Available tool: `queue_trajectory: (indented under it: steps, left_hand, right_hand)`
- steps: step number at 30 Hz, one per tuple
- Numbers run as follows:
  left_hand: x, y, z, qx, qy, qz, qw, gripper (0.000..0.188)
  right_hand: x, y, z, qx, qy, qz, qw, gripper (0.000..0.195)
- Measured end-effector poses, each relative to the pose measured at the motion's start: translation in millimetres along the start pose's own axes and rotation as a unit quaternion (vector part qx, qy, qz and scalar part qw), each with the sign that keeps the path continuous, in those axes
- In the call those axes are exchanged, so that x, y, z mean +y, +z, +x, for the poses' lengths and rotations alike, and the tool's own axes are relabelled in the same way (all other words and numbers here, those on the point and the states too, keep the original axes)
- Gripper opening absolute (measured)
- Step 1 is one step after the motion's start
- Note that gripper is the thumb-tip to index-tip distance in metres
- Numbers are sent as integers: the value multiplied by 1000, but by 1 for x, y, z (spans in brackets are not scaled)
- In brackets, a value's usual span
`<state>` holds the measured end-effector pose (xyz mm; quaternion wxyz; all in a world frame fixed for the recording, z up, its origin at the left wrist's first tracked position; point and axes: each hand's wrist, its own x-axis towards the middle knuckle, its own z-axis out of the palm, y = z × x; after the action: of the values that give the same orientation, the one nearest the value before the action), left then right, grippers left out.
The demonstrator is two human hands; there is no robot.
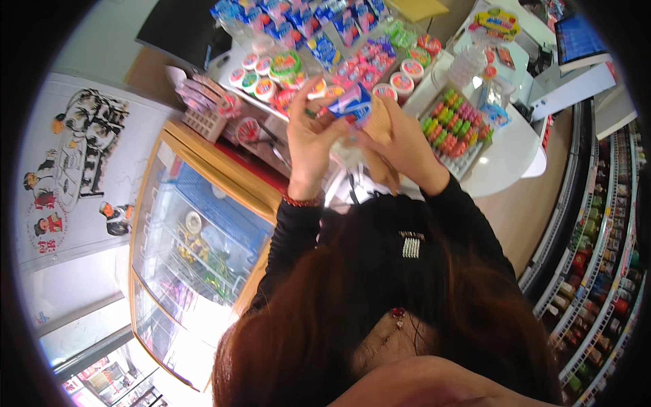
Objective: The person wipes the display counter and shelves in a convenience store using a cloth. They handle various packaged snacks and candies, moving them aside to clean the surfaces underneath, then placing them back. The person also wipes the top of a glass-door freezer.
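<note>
A small blue and pink packet (351, 104) is held up in front of me over the edge of a counter. My left hand (311, 145) grips its left side between thumb and fingers. From the other side, my right hand (404, 140) holds a tan ribbed cloth (379, 122) against the packet's right edge. The cloth hangs down below my right palm, and its lower part is partly hidden by the hand. Just beyond both hands stand several round lidded tubs (265, 89) and a cluster of pink wrapped sweets (363, 63).
Many blue packets (305, 20) are heaped at the back. On the right are a tray of colourful sweets (457, 124), a white rounded counter (501, 163) and a monitor (580, 38). A glass display cabinet (203, 229) stands left; stocked shelves (595, 254) curve along the far right.
</note>
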<state>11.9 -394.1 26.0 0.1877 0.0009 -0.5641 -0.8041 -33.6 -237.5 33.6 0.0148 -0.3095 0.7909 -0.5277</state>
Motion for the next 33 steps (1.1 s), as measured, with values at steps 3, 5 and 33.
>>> queue_trajectory:
  steps: [3, 5, 33]
  left_hand:
    - [24, 0, 34, 37, 116, 48, 991, 60]
    - [47, -13, 93, 105, 249, 46, 962, 43]
    - [-57, -55, 423, 61, 249, 877, 406, 37]
  right_hand:
    - [9, -26, -6, 29, 52, -47, 997, 31]
    - [18, -52, -23, 131, 16, -61, 989, 17]
    - [75, -87, -83, 322, 233, 19, 918, 14]
